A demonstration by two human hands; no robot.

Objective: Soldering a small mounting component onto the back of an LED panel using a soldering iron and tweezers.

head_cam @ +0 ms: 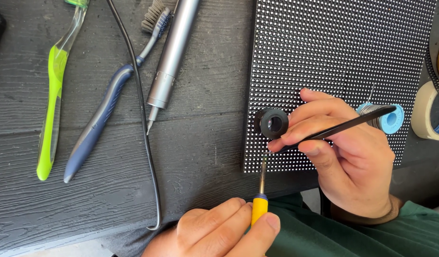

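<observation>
My left hand (219, 228) is at the bottom edge, fingers closed around a yellow-handled soldering iron (260, 200) whose metal tip points up at the lower edge of a black dotted LED panel (333, 52). Over the panel's lower part, my right hand (348, 157) pinches thin black tweezers (343, 127) between thumb and fingers. A small black round magnifier loupe (271, 123) rests on the panel just left of my right fingertips.
On the dark wooden table lie a green toothbrush (52, 95), a blue toothbrush (100, 114), a silver pen-shaped tool (171, 62) and a black cable (142, 119). A blue solder spool (388, 118) and a roll of masking tape (431, 112) sit at the right.
</observation>
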